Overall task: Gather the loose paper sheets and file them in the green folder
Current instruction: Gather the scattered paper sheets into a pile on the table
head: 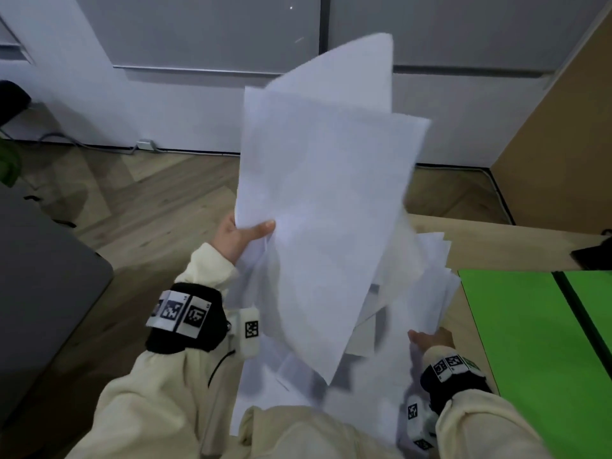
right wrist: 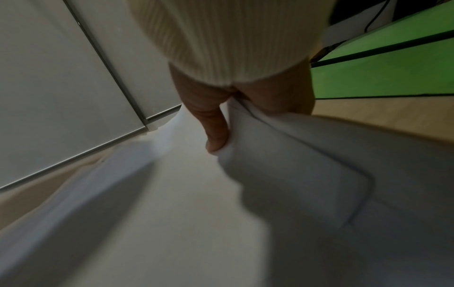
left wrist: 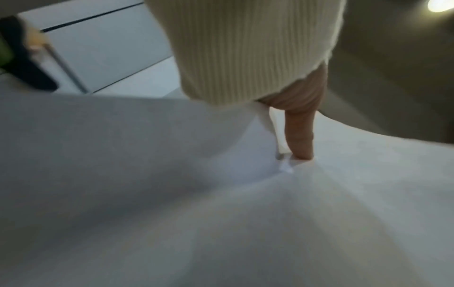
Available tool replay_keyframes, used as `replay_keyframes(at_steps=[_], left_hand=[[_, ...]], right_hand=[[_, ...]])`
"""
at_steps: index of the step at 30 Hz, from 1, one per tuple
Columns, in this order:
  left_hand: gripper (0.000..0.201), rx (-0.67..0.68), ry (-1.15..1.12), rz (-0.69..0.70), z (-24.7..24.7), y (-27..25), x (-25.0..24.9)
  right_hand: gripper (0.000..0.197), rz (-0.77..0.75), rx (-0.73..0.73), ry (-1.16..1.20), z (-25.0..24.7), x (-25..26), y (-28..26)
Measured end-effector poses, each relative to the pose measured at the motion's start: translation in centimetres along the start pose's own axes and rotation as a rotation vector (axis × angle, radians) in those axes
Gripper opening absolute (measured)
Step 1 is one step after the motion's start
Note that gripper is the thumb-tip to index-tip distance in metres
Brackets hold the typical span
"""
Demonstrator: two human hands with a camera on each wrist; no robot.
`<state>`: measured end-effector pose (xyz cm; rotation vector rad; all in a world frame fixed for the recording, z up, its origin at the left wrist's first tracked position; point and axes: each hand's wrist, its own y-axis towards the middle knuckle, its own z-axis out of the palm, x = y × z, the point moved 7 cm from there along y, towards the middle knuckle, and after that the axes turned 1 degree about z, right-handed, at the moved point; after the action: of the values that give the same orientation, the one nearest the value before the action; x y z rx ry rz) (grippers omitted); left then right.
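My left hand (head: 246,231) holds up a sheaf of white paper sheets (head: 328,180), thumb on top at their lower left edge; in the left wrist view the thumb (left wrist: 301,136) presses the paper (left wrist: 221,203). My right hand (head: 430,337) pinches the edge of more white sheets (head: 427,293) low over the table; the right wrist view shows the thumb (right wrist: 216,132) curled over their edge (right wrist: 282,155). More loose sheets (head: 288,382) lie on the wooden table (head: 496,246) under the raised ones. The green folder (head: 530,332) lies open at the right, also visible in the right wrist view (right wrist: 383,77).
A grey surface (head: 43,276) stands at the left beyond a strip of wooden floor (head: 149,200). White wall panels (head: 198,94) rise behind. A tan partition (head: 563,144) stands at the right, and a dark object (head: 592,255) sits at the table's right edge.
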<state>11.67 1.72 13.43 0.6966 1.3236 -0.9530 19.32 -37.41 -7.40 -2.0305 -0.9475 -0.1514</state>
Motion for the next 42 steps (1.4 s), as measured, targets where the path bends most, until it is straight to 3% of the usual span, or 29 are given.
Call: replay_keyframes(at_steps=[3, 5, 10, 15, 17, 20, 22, 25, 27, 29, 33, 36, 39, 42], left_hand=[[0.021, -0.105, 0.108, -0.196, -0.2, 0.4, 6.7], [0.027, -0.084, 0.222, -0.335, 0.1, -0.2, 11.3], [0.051, -0.060, 0.526, -0.645, -1.0, -3.0, 20.6], [0.061, -0.289, 0.389, -0.547, -0.8, -3.3, 21.8], [0.062, -0.234, 0.466, -0.533, 0.4, -3.0, 22.0], [0.065, -0.041, 0.582, -0.550, 3.8, -3.4, 23.2], [0.067, -0.054, 0.641, -0.544, 4.0, -3.5, 23.5], [0.066, -0.137, 0.871, -0.503, 0.8, -3.1, 21.9], [0.074, -0.092, 1.187, -0.501, -1.9, -3.3, 21.1], [0.083, -0.020, 1.349, -0.495, -3.6, -3.9, 20.9], [0.083, 0.078, 1.323, -0.509, -4.0, -4.3, 21.4], [0.080, 0.195, 1.270, -0.577, -2.6, -3.8, 21.5], [0.069, 0.301, 1.344, -0.611, -1.2, -3.4, 21.5], [0.051, 0.290, 1.228, -0.685, -1.0, -3.3, 22.0]], right_hand=[[0.054, 0.009, 0.038, 0.043, 0.0, 0.0, 0.0], [0.052, 0.045, 0.085, 0.084, -0.2, 0.1, -0.2], [0.069, 0.022, 0.185, 0.171, -0.6, 0.9, 0.2], [0.096, -0.002, 0.272, 0.325, 1.2, 0.8, -0.4], [0.104, -0.035, 0.343, 0.361, 2.4, 1.0, -1.5], [0.060, -0.112, 0.285, 0.314, 3.3, 1.2, -2.4], [0.046, -0.152, 0.182, 0.269, 2.6, 1.6, -2.7], [0.046, -0.149, 0.092, 0.330, 0.5, 2.1, -2.8], [0.051, -0.127, 0.012, 0.347, -1.4, 1.9, -2.6], [0.054, -0.111, -0.043, 0.362, -3.2, 1.4, -2.1], [0.048, -0.067, -0.080, 0.315, -4.8, -0.3, -0.6], [0.055, -0.072, -0.136, 0.324, -5.3, -1.3, -0.1], [0.060, -0.046, -0.157, 0.324, -5.7, -2.6, 0.6], [0.060, 0.001, -0.158, 0.275, -6.3, -4.2, 1.7]])
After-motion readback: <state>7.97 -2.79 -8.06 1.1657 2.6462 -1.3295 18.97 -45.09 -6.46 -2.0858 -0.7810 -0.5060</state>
